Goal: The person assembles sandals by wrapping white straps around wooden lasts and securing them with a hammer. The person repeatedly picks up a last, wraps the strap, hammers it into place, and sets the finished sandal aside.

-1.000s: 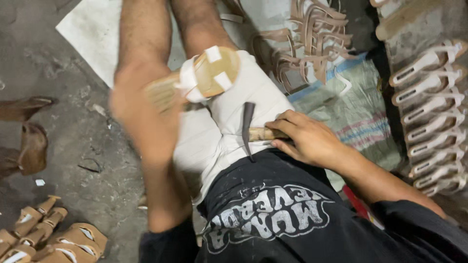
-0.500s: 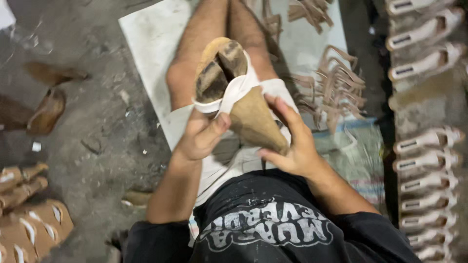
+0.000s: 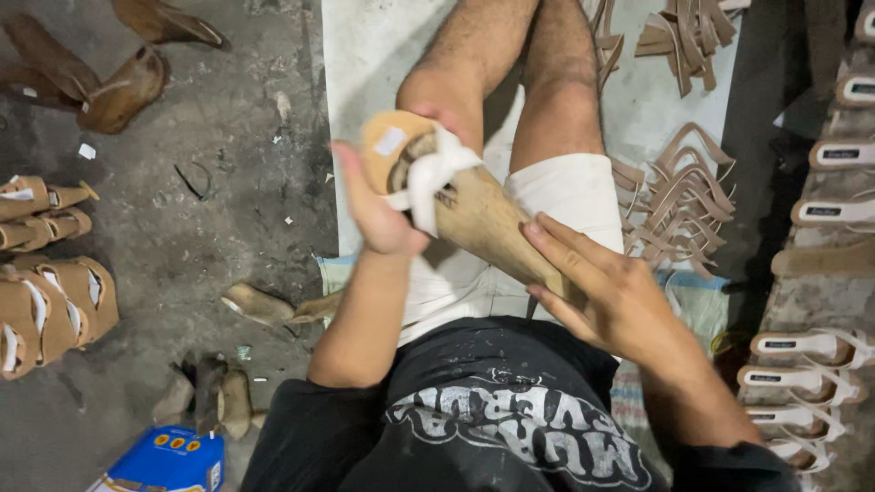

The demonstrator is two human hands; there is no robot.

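A tan shoe last with a sandal upper [image 3: 474, 214] lies across my lap, toe end pointing away over my left knee. White straps [image 3: 436, 173] wrap its front. My left hand [image 3: 378, 205] grips the front of the last and pinches the white strap. My right hand [image 3: 606, 292] holds the heel end against my thigh, fingers spread along the wood. White shorts [image 3: 565, 191] show under the last.
Tan cut straps [image 3: 679, 196] lie heaped on a pale sheet [image 3: 365, 55] to the right of my legs. White-strapped sandals [image 3: 825, 351] line the right edge. Brown sandals [image 3: 50, 301] sit at the left, loose lasts [image 3: 128, 87] upper left, a blue box [image 3: 169, 460] lower left.
The last has turned and shifted left across my lap. My left hand moved up onto the white strap, and my right hand slid down to the heel end.
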